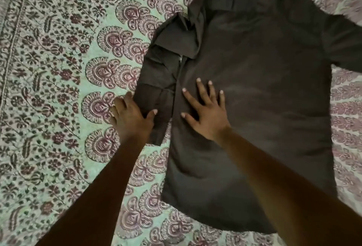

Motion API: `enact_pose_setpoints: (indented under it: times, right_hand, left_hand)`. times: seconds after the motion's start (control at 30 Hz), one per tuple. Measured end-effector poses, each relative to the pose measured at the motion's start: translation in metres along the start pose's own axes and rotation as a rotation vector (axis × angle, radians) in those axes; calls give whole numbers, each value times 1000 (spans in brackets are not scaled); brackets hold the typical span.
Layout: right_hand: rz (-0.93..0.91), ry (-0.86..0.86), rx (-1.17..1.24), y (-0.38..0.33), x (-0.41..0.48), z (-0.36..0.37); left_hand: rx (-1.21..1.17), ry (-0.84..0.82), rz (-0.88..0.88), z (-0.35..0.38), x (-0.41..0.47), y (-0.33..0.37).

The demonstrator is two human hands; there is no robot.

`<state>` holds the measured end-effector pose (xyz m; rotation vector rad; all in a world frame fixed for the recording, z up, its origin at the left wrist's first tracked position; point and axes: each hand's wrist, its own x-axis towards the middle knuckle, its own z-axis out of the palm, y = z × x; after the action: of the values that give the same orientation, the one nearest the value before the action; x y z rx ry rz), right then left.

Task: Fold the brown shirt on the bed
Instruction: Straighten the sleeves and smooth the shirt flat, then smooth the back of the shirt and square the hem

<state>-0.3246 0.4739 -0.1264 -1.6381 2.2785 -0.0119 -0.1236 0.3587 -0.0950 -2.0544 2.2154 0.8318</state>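
Note:
The brown shirt (260, 81) lies spread flat on the bed, back side up, its hem toward me. Its left sleeve (156, 81) is bent downward along the shirt's left side; the right sleeve (344, 49) runs off the frame's right edge. My left hand (130, 117) grips the lower end of the left sleeve, thumb on top of the cloth and fingers under its outer edge. My right hand (205, 112) rests flat on the shirt's body beside that sleeve, fingers spread, holding nothing.
The bed is covered by a pale green sheet (58, 88) printed with maroon floral and fan motifs. It stretches wide to the left of the shirt and shows in a narrow strip on the right (346, 128).

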Motion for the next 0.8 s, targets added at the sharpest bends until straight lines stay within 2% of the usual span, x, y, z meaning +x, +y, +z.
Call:
enact_pose_setpoints:
  times: [0.1, 0.17, 0.23, 0.33, 0.43, 0.5, 0.57, 0.67, 0.8]
  right_hand:
    - [-58, 43, 25, -33, -18, 15]
    - [-32, 94, 99, -45, -27, 22]
    - [58, 218, 209, -54, -19, 18]
    - [234, 355, 381, -73, 12, -8]
    - [418, 350, 597, -104, 61, -52]
    - [634, 245, 765, -124, 105, -69]
    - [849, 204, 1080, -144, 150, -76]
    - [949, 356, 1478, -144, 217, -35]
    - [1059, 524, 1630, -203, 237, -76]
  left_hand:
    - [-97, -114, 39, -14, 17, -8]
    - [-123, -103, 79, -28, 27, -13]
    - [-187, -53, 99, -46, 41, -22]
    - [-407, -44, 63, -73, 72, -40]
    - [-505, -103, 130, -104, 109, -62]
    - [-520, -100, 182, -125, 129, -78]
    - [-535, -55, 248, -148, 148, -94]
    - [-414, 12, 307, -176, 176, -114]
    - [-262, 153, 273, -205, 215, -129]
